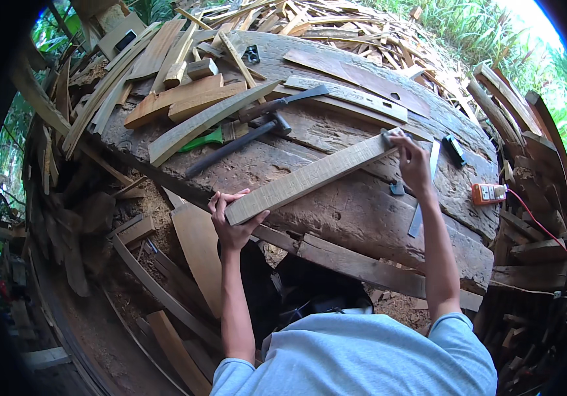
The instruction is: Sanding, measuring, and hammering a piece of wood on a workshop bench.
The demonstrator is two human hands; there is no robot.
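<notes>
A long squared wooden bar [313, 175] slants across the workbench, its near end at the left. My left hand [231, 221] is closed around that near end, with the thumb on one side and the fingers on the other. At the bar's far right end, my right hand [413, 158] is closed in a pinch. Between its fingertips and the wood is a small dark thing [387, 137], too small to make out. Just behind the bar lie a hammer [244, 143], a chisel [283, 103] and a green-handled brush [211, 138].
The thick, rough workbench [363, 211] carries a metal ruler [424, 191], a dark-handled tool [454, 150] and an orange power socket [488, 193] with a red cord. A mortised board [349, 99] lies at the back. Offcuts [171, 105] crowd the left; scrap wood [356, 33] is heaped beyond.
</notes>
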